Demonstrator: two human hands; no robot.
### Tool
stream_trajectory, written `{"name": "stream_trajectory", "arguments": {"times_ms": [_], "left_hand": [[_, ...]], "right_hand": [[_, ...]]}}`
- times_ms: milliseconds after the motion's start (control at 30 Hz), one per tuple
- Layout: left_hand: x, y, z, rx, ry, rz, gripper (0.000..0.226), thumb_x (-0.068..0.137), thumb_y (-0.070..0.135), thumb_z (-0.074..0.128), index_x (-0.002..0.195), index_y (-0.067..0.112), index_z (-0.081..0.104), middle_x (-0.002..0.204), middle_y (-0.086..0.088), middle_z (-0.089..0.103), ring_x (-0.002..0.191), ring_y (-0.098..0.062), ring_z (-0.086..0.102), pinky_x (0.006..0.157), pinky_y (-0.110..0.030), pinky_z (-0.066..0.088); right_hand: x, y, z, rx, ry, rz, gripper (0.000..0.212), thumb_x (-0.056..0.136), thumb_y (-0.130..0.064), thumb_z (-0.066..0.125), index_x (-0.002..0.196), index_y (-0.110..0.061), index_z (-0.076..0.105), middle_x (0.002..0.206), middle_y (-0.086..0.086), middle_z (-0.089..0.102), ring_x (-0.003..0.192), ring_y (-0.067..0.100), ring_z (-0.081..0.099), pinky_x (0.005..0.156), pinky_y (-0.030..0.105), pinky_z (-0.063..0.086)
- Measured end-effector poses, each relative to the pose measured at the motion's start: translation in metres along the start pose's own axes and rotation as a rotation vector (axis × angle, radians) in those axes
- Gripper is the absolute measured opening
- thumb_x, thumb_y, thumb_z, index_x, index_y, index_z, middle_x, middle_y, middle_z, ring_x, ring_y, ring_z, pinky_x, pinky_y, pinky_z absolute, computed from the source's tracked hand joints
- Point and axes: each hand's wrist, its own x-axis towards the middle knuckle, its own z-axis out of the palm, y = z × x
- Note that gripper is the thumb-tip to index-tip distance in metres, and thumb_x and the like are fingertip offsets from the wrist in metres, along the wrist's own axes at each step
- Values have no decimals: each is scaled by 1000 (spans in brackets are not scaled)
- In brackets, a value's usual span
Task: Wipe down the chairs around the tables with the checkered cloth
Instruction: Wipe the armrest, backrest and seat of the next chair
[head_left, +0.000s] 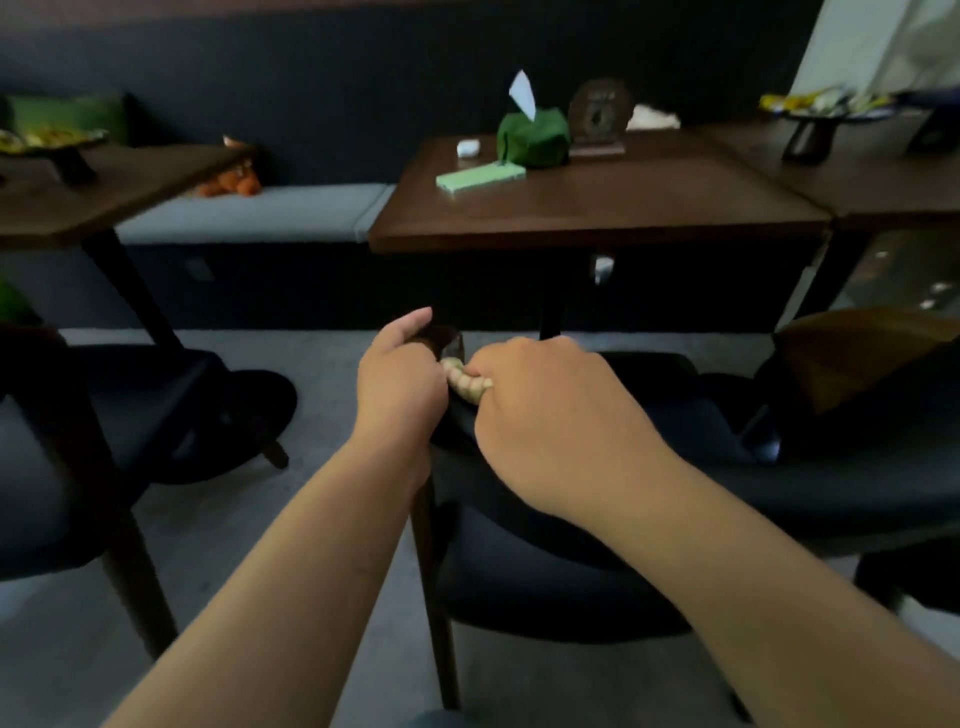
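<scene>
We see the cloth (467, 382) bunched pale on the top rail of the dark chair (545, 571), our right hand (550, 410) gripping it with curled fingers. Our left hand (400, 379) wraps the rail's wooden end just beside it. Beyond, the wooden surface (623, 202) carries a green tissue box (532, 136).
</scene>
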Motion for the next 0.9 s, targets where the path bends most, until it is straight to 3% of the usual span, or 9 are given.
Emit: {"name": "stream_trajectory", "arguments": {"times_ms": [67, 167, 300, 467, 567, 633, 700, 767, 900], "left_hand": [[6, -3, -3, -1, -17, 56, 57, 88, -3, 34, 125, 36, 54, 125, -12, 59, 98, -28, 65, 64, -31, 51], [14, -7, -8, 39, -82, 153, 61, 86, -4, 35, 134, 30, 52, 126, -13, 58, 107, -27, 63, 78, -36, 56], [15, -10, -15, 79, -195, 277, 48, 85, -7, 38, 114, 18, 68, 105, -12, 71, 97, -27, 68, 90, -39, 53], [24, -11, -21, 91, -291, 388, 40, 83, -6, 42, 81, 17, 75, 76, -4, 74, 85, -24, 69, 83, -36, 55], [35, -22, -36, 166, -360, 600, 31, 90, 1, 46, 74, 12, 71, 75, -4, 69, 79, -22, 62, 77, -34, 49], [41, -29, -46, 175, -422, 694, 34, 94, 1, 46, 67, 10, 65, 66, -2, 62, 66, -15, 56, 66, -29, 45], [49, -29, -52, 167, -479, 689, 42, 96, 0, 46, 62, 19, 61, 57, 10, 60, 56, -2, 54, 59, -16, 45], [54, -24, -51, 201, -481, 656, 35, 100, 10, 45, 70, 24, 57, 54, 20, 62, 56, 7, 57, 59, -9, 46], [70, -22, -50, 114, -498, 501, 45, 101, 33, 45, 66, 20, 69, 61, 8, 68, 66, -9, 64, 65, -26, 49]], "right_hand": [[0, -1, 1, -52, 35, -35, 12, 87, -20, 49, 80, -24, 57, 64, -6, 46, 53, 10, 40, 46, 27, 23], [-1, -4, 2, -75, 81, -57, 15, 87, -20, 50, 74, -24, 55, 65, -5, 49, 57, 13, 45, 49, 28, 31], [0, -4, 2, -116, 102, -86, 19, 88, -21, 50, 94, -26, 67, 72, -9, 55, 61, 7, 50, 50, 25, 36], [-3, -5, 4, -235, 146, -149, 24, 90, -26, 44, 100, -27, 67, 88, -4, 66, 72, 15, 56, 70, 34, 51], [-13, -7, 14, -395, 216, -261, 38, 88, -22, 37, 118, -33, 57, 102, -4, 66, 87, 23, 61, 85, 49, 49], [-19, -8, 24, -509, 349, -403, 43, 89, -19, 34, 122, -28, 59, 108, -3, 69, 94, 23, 66, 82, 52, 51], [-25, -8, 35, -594, 501, -519, 45, 88, -17, 31, 116, -15, 67, 107, 6, 71, 96, 24, 69, 80, 46, 56], [-28, -3, 45, -674, 581, -612, 44, 90, -18, 34, 119, -7, 66, 116, 14, 68, 108, 28, 65, 93, 43, 53], [-31, 7, 58, -877, 546, -781, 43, 93, -20, 37, 125, -6, 62, 125, 16, 63, 120, 33, 57, 101, 51, 45]]}}
